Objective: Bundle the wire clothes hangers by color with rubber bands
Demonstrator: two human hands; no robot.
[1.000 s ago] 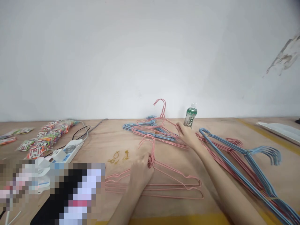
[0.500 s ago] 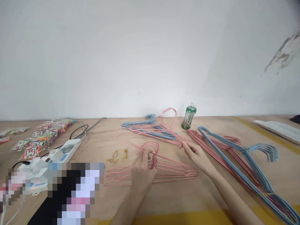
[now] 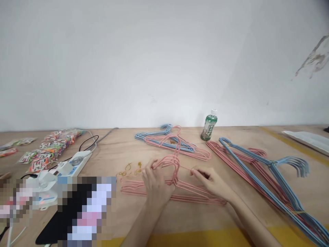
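My left hand [image 3: 158,185] is closed around the hook end of a small bundle of pink wire hangers [image 3: 175,166] on the table. Its fingertips are partly hidden behind the hooks. To the right, my right hand [image 3: 212,180] pinches the arm of another pink hanger [image 3: 185,168], held low over the bundle. Beyond both hands, a few blue hangers [image 3: 168,129] lie with pink hangers [image 3: 205,155] overlapping them. Several yellowish rubber bands [image 3: 128,167] lie left of my left hand.
At right, a banded stack of blue hangers [image 3: 271,166] rests over pink hangers [image 3: 238,170]. A green-labelled bottle [image 3: 209,127] stands near the wall. Leftward are packets [image 3: 42,163], a power strip [image 3: 79,164] with cables and a black device [image 3: 58,219]. A white tray [image 3: 305,139] sits far right.
My right hand has brought its pink hanger down and nearer, from above the far pile to the bundle. My left hand remains on the hooks; the bundle has shifted slightly right.
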